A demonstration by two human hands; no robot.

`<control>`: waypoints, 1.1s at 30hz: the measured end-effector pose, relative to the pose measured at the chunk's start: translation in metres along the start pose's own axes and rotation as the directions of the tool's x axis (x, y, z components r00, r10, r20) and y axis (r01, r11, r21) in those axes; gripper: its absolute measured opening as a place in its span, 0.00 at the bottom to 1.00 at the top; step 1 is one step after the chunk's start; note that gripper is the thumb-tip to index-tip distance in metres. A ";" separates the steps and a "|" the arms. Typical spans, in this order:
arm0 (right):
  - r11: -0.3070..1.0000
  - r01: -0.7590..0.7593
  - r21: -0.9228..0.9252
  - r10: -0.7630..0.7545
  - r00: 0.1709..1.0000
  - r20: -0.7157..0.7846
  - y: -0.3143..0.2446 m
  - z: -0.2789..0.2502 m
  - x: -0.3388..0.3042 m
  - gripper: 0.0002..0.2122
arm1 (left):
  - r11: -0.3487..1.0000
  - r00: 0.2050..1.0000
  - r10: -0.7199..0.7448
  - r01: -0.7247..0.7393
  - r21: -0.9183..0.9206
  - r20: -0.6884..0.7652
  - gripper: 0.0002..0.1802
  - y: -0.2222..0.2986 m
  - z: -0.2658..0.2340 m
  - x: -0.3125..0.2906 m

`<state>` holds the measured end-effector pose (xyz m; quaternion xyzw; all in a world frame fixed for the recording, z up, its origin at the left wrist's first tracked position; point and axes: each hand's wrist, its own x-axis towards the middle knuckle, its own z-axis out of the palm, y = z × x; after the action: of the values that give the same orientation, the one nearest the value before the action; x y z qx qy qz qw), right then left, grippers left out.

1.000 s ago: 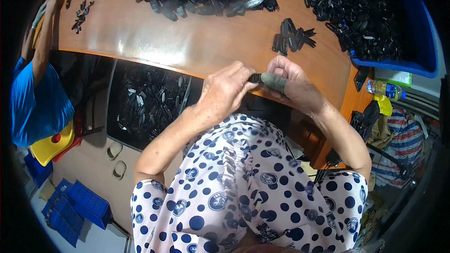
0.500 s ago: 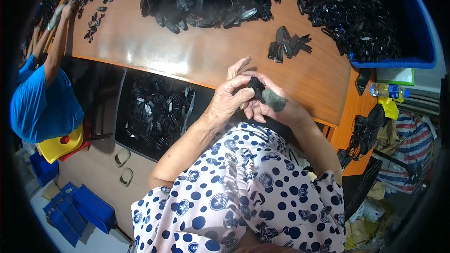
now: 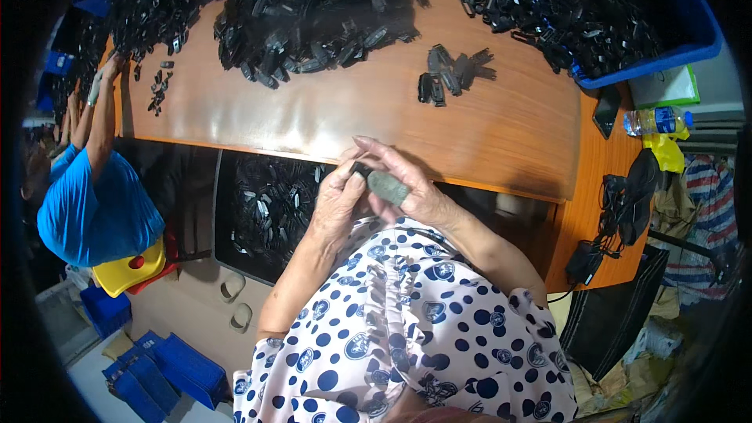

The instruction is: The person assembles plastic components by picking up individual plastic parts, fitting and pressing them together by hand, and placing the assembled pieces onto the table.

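Both my hands meet over my lap at the table's front edge. My left hand pinches a small black plastic part, mostly hidden by the fingers. My right hand closes around the same part from the other side, its fingers behind it. A grey-green fabric cover sits over what looks like my right thumb, pressed near the part. Ahead on the wooden table lie several loose black plastic pieces in a small group.
Large heaps of black parts cover the table's far side. A blue bin of parts stands far right, near a bottle, a phone and cables. A black tray of parts is at left; a co-worker works beyond it.
My hands, still together on the black part, now appear further left and slightly lower in the picture. The whole view has shifted. The co-worker's arms still reach toward the far-left heap.
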<state>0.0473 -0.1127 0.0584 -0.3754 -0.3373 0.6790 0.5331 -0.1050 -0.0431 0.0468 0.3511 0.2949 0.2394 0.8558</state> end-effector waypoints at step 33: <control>-0.349 -0.488 -0.800 -0.628 0.756 -0.187 -0.114 -0.247 -0.041 0.08 | 0.244 0.951 0.239 -0.253 0.936 0.194 0.10 0.006 0.033 0.156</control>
<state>0.3223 -0.1157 0.0411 -0.8135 -0.5563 -0.1342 0.1035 0.0266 0.0417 0.0177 0.8333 0.3154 0.1449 0.4303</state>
